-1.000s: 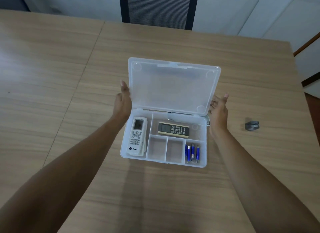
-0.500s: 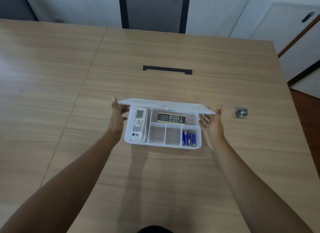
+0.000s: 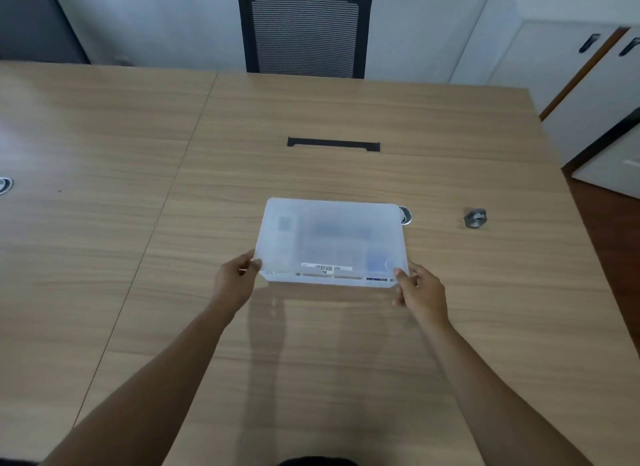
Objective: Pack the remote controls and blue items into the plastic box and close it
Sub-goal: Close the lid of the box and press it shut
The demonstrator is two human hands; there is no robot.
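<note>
The translucent plastic box (image 3: 330,240) lies on the wooden table with its lid down over the base. Through the frosted lid I make out the white remote (image 3: 284,233) at the left, a darker remote (image 3: 341,230) at the top middle and the blue items (image 3: 375,263) at the front right, all blurred. My left hand (image 3: 235,282) pinches the box's front left corner. My right hand (image 3: 420,290) holds the front right corner, thumb on the lid. A barcode sticker runs along the lid's front edge.
A small grey metal object (image 3: 475,218) lies on the table to the right of the box. A round grommet (image 3: 405,216) peeks out behind the box's right edge. A black cable slot (image 3: 333,144) sits farther back, with an office chair (image 3: 304,32) beyond.
The lid has swung down from upright to flat on the base. Both hands moved from the lid's sides to the box's front corners.
</note>
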